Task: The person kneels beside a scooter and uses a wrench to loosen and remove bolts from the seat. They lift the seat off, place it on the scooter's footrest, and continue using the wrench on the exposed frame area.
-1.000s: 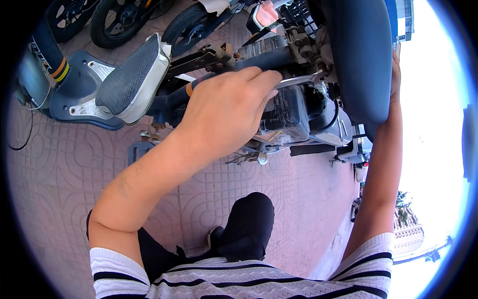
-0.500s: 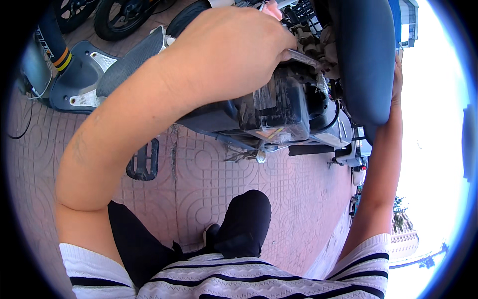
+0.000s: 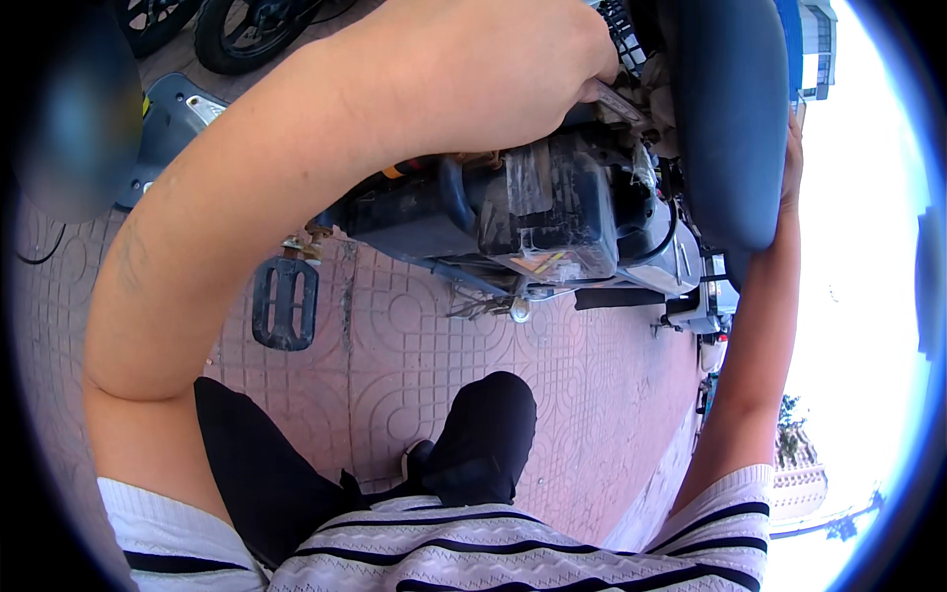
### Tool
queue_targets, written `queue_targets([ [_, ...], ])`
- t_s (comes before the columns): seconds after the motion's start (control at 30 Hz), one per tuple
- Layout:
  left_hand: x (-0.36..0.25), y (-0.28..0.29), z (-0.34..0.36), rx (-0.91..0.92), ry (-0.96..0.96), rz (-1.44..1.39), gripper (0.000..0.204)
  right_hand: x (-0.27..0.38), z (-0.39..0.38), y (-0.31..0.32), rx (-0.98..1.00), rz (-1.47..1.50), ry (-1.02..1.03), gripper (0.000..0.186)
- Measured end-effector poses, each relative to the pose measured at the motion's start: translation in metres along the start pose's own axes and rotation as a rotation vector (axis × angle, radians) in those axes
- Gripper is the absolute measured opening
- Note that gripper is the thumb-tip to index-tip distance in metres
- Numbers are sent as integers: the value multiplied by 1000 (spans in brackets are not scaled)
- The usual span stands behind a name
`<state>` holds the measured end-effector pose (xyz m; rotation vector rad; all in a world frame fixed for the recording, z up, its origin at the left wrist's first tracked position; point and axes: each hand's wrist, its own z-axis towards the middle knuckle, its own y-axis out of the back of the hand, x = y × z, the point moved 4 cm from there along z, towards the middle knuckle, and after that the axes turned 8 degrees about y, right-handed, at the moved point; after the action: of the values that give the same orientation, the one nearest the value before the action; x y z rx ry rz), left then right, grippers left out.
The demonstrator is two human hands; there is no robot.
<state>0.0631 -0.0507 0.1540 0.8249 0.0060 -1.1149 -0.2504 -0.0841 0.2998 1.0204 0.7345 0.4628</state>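
Note:
My left hand [image 3: 557, 69] grips a metal wrench [image 3: 619, 104] against the rusty, dirty fittings [image 3: 661, 113] under the black seat [image 3: 728, 118] of an electric bike. My right hand [image 3: 792, 158] is at the far right side of that seat, its fingertips mostly hidden. Below my left hand are a scuffed dark box with torn tape [image 3: 547, 217], a curved black tube [image 3: 459, 192] and a grey casing [image 3: 671, 271]. A black pedal [image 3: 283, 306] hangs at the left, below my forearm.
Other two-wheelers' wheels [image 3: 237, 44] stand at the upper left. A grey footboard [image 3: 173, 109] is at the left edge. My dark-trousered knee [image 3: 488, 424] is over patterned pink paving [image 3: 395, 345]. Bright sky and distant buildings [image 3: 799, 474] fill the right.
My left hand and forearm have moved upward and to the right, the wrench turning steeper with them. The pedal now shows more fully. My right hand stays beside the seat.

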Motion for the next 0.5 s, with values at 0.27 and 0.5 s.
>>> queue_targets([
  [0.27, 3, -3, 5, 41, -96, -28, 18, -11, -1, 3, 19, -202, 151, 35],
  [0.5, 3, 1, 8, 7, -72, -21, 17, -12, -2, 4, 48, -332, 256, 38],
])
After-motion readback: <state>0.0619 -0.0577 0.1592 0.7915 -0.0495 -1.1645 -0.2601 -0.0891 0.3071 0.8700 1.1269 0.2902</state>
